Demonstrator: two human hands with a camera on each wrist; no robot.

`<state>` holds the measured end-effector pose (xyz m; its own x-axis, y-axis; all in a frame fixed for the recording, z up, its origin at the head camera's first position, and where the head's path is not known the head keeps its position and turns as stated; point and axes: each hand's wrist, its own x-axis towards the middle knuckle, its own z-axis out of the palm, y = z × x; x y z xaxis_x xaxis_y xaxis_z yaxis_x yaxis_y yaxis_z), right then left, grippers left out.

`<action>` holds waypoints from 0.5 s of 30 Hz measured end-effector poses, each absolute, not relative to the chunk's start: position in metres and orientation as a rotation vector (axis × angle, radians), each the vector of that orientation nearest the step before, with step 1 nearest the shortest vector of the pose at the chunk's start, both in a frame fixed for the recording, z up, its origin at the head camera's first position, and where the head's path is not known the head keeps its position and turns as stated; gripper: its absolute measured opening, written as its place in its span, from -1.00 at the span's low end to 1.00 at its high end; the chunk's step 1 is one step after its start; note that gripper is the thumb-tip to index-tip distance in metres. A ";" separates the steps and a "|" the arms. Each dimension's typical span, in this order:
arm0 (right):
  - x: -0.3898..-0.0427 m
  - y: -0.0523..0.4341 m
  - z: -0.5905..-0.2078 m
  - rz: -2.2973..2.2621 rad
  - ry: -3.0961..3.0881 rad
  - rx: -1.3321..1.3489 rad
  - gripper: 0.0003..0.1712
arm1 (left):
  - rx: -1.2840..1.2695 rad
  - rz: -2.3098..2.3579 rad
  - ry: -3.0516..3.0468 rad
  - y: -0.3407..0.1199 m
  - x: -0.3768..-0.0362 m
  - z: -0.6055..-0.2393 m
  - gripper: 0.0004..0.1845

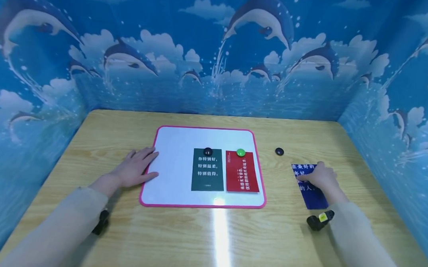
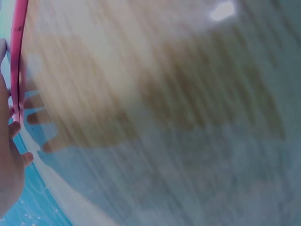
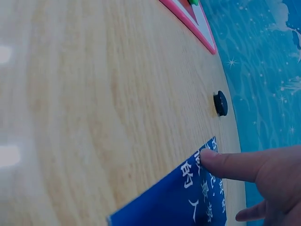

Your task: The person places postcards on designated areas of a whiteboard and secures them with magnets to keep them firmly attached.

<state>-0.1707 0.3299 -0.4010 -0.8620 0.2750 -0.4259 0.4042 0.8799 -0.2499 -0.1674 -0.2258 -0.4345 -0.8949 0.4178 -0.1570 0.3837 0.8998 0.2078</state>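
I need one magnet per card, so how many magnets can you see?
3: a black magnet on the green card, a green magnet on the red card, and a loose black magnet on the table.

1. At centre frame I see a white board (image 1: pixel 173 167) with a pink rim.
2. On it lie a dark green card (image 1: pixel 207 173) and a red card (image 1: pixel 242 174), both with white lettering.
3. A black magnet (image 1: pixel 207 151) tops the green card; a green magnet (image 1: pixel 240 152) tops the red one.
4. At right, a dark blue card (image 1: pixel 310 189) carries white lettering, with a loose black magnet (image 1: pixel 279 151) above it.
5. The table (image 1: pixel 209 237) is pale wood grain.
6. The walls (image 1: pixel 217 50) show blue sea, white clouds and grey dolphins.
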 end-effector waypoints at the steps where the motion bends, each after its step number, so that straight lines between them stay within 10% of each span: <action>1: -0.172 0.331 -0.401 -0.478 2.664 0.508 0.15 | 0.611 0.256 2.865 -0.226 -0.167 -0.434 -0.18; 15: -0.178 0.341 -0.404 -0.606 2.600 0.650 0.10 | 0.607 0.269 2.869 -0.226 -0.168 -0.435 -0.17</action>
